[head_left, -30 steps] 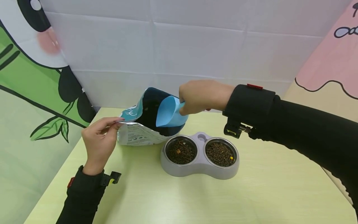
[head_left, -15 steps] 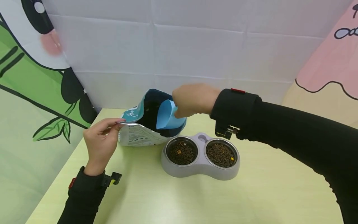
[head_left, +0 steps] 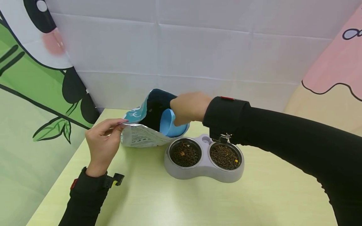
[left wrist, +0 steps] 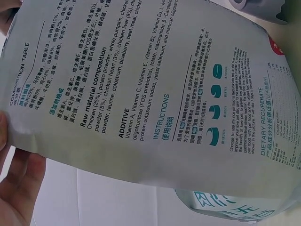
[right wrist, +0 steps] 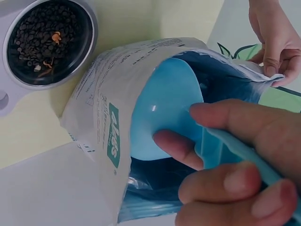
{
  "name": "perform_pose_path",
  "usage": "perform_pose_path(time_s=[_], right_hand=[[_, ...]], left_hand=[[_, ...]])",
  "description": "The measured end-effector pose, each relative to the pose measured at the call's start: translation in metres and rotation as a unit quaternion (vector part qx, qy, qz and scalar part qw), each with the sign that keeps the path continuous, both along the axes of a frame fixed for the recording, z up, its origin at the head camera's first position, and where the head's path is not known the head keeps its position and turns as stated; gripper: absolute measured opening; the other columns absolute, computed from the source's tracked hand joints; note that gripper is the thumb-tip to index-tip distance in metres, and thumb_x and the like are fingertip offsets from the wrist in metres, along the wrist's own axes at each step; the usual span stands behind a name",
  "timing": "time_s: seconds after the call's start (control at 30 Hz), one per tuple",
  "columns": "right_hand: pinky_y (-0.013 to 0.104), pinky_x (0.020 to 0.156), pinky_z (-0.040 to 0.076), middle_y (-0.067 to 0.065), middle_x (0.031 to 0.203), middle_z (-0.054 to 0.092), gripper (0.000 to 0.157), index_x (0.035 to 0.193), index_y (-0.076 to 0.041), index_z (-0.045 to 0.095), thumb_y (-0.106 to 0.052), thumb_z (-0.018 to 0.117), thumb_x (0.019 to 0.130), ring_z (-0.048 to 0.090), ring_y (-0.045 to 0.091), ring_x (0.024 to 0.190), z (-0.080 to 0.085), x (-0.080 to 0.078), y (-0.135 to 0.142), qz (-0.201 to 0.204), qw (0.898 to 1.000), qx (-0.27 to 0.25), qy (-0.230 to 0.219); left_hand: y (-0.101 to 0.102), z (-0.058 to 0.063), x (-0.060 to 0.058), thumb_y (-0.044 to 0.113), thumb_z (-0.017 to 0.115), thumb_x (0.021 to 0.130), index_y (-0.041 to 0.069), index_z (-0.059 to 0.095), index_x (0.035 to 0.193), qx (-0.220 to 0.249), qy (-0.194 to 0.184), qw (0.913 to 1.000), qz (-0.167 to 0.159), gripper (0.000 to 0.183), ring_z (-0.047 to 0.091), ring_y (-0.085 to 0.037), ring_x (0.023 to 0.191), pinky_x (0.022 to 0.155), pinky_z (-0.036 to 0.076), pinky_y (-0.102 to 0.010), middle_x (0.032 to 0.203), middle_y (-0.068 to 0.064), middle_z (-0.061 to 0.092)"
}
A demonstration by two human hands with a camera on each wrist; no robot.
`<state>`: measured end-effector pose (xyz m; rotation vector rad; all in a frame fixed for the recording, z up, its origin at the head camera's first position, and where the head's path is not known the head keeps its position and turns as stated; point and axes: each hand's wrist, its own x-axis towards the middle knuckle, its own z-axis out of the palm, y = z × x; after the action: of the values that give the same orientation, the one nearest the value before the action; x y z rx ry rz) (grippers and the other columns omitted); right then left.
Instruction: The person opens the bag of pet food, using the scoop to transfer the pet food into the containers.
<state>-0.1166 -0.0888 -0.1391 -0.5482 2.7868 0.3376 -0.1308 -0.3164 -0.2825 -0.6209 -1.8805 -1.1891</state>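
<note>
A pet food bag [head_left: 141, 138] leans on its side on the table, its mouth facing up toward the head camera. My left hand [head_left: 103, 141] pinches the bag's rim at its left edge; printed text covers the bag's side [left wrist: 141, 94] in the left wrist view. Inside the mouth, a blue scoop [head_left: 169, 124] sits partly in the bag, and my right hand [head_left: 189, 108] grips its handle. Seen from the right wrist, the scoop's rounded back [right wrist: 162, 108] rests near the bag's printed wall. What the scoop contains is hidden.
A grey double pet bowl [head_left: 203, 169] stands right of the bag, in front of it. Brown kibble fills both its left bowl [head_left: 185, 153] and right bowl [head_left: 225, 156]. A white cloth [head_left: 198, 56] hangs behind the pale table [head_left: 158, 197].
My right hand has moved left and down, taking the blue scoop lower into the bag's mouth. The left hand keeps its pinch on the rim, nearly unmoved.
</note>
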Motion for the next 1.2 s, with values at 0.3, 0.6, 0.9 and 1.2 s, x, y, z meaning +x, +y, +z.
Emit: perform_pose_path(time_s=[0.3, 0.6, 0.9, 1.2], right_hand=[[0.03, 0.053, 0.04, 0.001, 0.075, 0.053, 0.011, 0.084, -0.014, 0.053, -0.024, 0.049, 0.087, 0.052, 0.017, 0.066, -0.016, -0.008, -0.005, -0.019, 1.0, -0.005, -0.025], [0.03, 0.054, 0.035, 0.0, 0.073, 0.044, 0.016, 0.081, -0.014, 0.05, -0.027, 0.048, 0.091, 0.047, 0.016, 0.067, -0.037, -0.017, -0.012, -0.033, 0.999, 0.007, -0.031], [0.032, 0.057, 0.034, 0.0, 0.066, 0.034, 0.014, 0.084, -0.013, 0.052, -0.023, 0.047, 0.092, 0.04, 0.015, 0.062, -0.04, -0.018, -0.016, -0.02, 0.999, -0.01, -0.025], [0.032, 0.055, 0.03, 0.0, 0.064, 0.03, 0.013, 0.082, -0.013, 0.05, -0.018, 0.045, 0.093, 0.036, 0.015, 0.059, -0.053, -0.026, -0.021, 0.008, 0.999, -0.035, -0.02]], left_hand=[[0.0, 0.0, 0.001, -0.009, 0.064, 0.074, 0.005, 0.068, 0.087, -0.002, -0.004, 1.0, 0.0, 0.019, 0.059, -0.009, 0.077, 0.07, 0.046, -0.014, 0.084, -0.01, 0.066], [-0.001, -0.003, 0.004, -0.009, 0.064, 0.075, 0.005, 0.068, 0.088, -0.012, -0.001, 0.9999, -0.003, 0.02, 0.06, -0.017, 0.074, 0.07, 0.046, -0.014, 0.084, -0.009, 0.066], [-0.002, 0.001, 0.005, -0.008, 0.064, 0.074, 0.005, 0.068, 0.088, -0.012, 0.004, 0.9999, -0.002, 0.02, 0.061, -0.017, 0.075, 0.069, 0.046, -0.014, 0.084, -0.009, 0.066], [-0.003, -0.001, 0.006, -0.007, 0.064, 0.076, 0.006, 0.069, 0.088, -0.012, 0.001, 0.9999, -0.004, 0.018, 0.06, -0.019, 0.073, 0.068, 0.046, -0.014, 0.083, -0.008, 0.067]])
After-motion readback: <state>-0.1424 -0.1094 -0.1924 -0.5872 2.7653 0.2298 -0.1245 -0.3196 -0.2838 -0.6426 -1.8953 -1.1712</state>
